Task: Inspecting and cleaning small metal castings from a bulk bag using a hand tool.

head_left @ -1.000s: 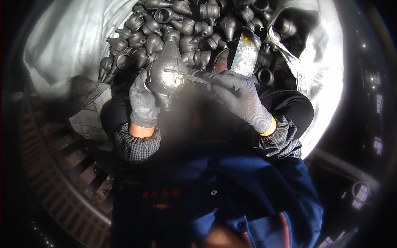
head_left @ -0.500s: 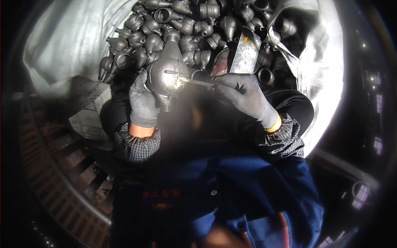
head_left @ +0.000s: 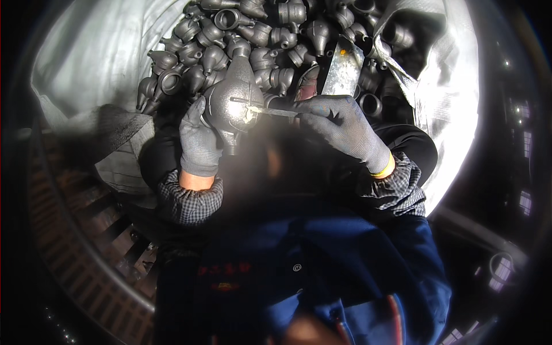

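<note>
My gloved left hand [head_left: 199,138] grips the side of a grey, bulb-shaped metal casting [head_left: 234,92], its narrow neck pointing away from me and a short stub at its near end. A pale yellowish smear of paste [head_left: 251,114] lies on the bright side of the casting. From the right, my gloved right hand [head_left: 339,123] is closed on a thin flat metal spatula [head_left: 278,112], whose tip touches the smear. The spatula's grip is hidden inside the fingers.
Many grey castings [head_left: 270,34] of similar shape are heaped beyond my hands inside a large white woven sack [head_left: 454,86]. A flat metal plate [head_left: 343,69] with an orange spot leans there, beside a reddish shoe [head_left: 308,83]. A slatted brown pallet [head_left: 75,241] lies at the lower left.
My right hand has shifted slightly up and right, and the spatula now lies more level against the casting. The left hand and casting have hardly moved.
</note>
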Demonstrator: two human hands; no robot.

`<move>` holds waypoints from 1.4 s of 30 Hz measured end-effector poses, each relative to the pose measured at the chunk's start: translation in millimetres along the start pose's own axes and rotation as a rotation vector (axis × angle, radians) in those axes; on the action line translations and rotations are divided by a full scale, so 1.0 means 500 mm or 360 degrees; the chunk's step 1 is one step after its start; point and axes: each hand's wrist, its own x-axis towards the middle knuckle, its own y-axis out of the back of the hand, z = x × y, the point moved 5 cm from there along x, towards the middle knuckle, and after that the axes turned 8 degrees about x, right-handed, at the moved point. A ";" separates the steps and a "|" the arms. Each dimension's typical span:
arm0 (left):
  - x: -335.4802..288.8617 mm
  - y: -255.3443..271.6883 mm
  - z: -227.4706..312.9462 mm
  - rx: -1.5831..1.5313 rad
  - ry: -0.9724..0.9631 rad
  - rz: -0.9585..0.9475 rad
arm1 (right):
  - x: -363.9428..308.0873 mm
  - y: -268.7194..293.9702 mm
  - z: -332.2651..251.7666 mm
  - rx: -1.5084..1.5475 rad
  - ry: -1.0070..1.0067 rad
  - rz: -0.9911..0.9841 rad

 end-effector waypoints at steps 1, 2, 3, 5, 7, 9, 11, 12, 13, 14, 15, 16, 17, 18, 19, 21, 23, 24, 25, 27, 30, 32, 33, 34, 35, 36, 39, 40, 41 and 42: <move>0.000 -0.004 0.001 -0.0092 0.0018 -0.0070 | 0.000 0.000 0.000 -0.0031 0.0041 0.0017; 0.000 -0.002 -0.001 -0.0091 0.0018 -0.0069 | -0.001 0.000 -0.001 -0.0063 0.0082 0.0033; 0.001 0.005 -0.003 -0.0026 0.0005 -0.0022 | -0.001 0.000 -0.003 -0.0063 0.0082 0.0033; 0.003 0.012 -0.004 0.0038 -0.0008 0.0024 | -0.002 0.000 -0.011 -0.0092 0.0110 0.0037; 0.003 0.011 -0.005 0.0005 0.0004 -0.0034 | -0.002 0.000 -0.011 -0.0100 0.0084 0.0019; 0.002 0.008 -0.005 -0.0020 0.0014 -0.0021 | -0.003 0.000 -0.008 -0.0105 0.0058 0.0000; 0.001 0.001 -0.003 -0.0047 0.0028 -0.0012 | -0.005 0.001 -0.015 -0.0211 0.0182 0.0004; 0.001 -0.006 -0.001 -0.0081 0.0049 -0.0041 | -0.006 0.001 -0.014 -0.0212 0.0181 0.0004; 0.000 -0.011 0.000 -0.0114 0.0071 -0.0070 | -0.006 0.000 -0.011 -0.0199 0.0173 0.0020; 0.001 -0.010 -0.001 -0.0114 0.0072 -0.0071 | -0.007 0.000 -0.009 -0.0186 0.0164 0.0036; 0.001 -0.007 -0.003 -0.0093 0.0061 -0.0055 | -0.007 0.001 -0.013 -0.0187 0.0163 0.0037; 0.000 -0.003 -0.002 -0.0070 0.0047 -0.0035 | -0.005 0.001 -0.016 -0.0141 0.0084 0.0035; 0.001 0.003 -0.005 -0.0070 0.0046 -0.0033 | -0.005 0.001 -0.015 -0.0095 0.0004 0.0033; 0.002 0.016 -0.007 0.0097 -0.0003 0.0045 | -0.004 0.000 -0.014 -0.0094 0.0005 0.0031; 0.004 0.020 -0.005 0.0262 -0.0050 0.0118 | -0.002 0.001 -0.012 -0.0149 0.0038 0.0038; 0.003 0.010 -0.004 0.0175 -0.0033 0.0073 | -0.003 0.001 -0.006 -0.0206 0.0070 0.0045; 0.000 -0.003 0.000 0.0091 -0.0019 0.0033 | -0.004 -0.001 -0.003 -0.0151 0.0118 0.0042; -0.001 -0.006 0.002 0.0156 -0.0026 0.0039 | -0.005 0.000 -0.005 -0.0151 0.0118 0.0041; -0.002 -0.007 0.003 0.0221 -0.0034 0.0044 | -0.005 -0.001 -0.008 -0.0148 0.0091 0.0021; -0.004 -0.005 0.002 0.0160 -0.0020 0.0046 | -0.005 -0.003 -0.007 -0.0146 0.0065 0.0000; 0.000 -0.010 -0.001 0.0030 0.0007 0.0002 | -0.005 -0.001 -0.008 -0.0224 0.0161 0.0015; -0.001 -0.011 0.000 -0.0037 0.0003 -0.0040 | -0.007 -0.002 -0.004 -0.0173 0.0112 0.0023; -0.001 -0.008 -0.001 -0.0015 0.0016 -0.0017 | -0.007 -0.002 -0.002 -0.0173 0.0113 0.0023; -0.002 -0.006 -0.001 0.0007 0.0029 0.0005 | -0.008 -0.002 -0.004 -0.0182 0.0167 0.0022; -0.001 -0.004 -0.001 0.0007 0.0029 0.0004 | -0.009 -0.002 -0.008 -0.0192 0.0220 0.0022; 0.001 0.000 -0.002 0.0046 0.0024 0.0032 | -0.010 -0.002 -0.009 -0.0192 0.0220 0.0022; 0.000 -0.001 -0.002 0.0168 0.0001 0.0094 | -0.010 -0.002 -0.013 -0.0209 0.0205 0.0026; -0.001 -0.001 0.001 0.0249 -0.0019 0.0129 | -0.009 -0.002 -0.016 -0.0201 0.0157 -0.0005; -0.001 0.000 0.001 0.0249 -0.0020 0.0130 | -0.009 -0.003 -0.017 -0.0193 0.0110 -0.0036; -0.001 0.002 0.001 0.0228 -0.0040 0.0108 | -0.008 -0.004 -0.015 -0.0193 0.0111 -0.0037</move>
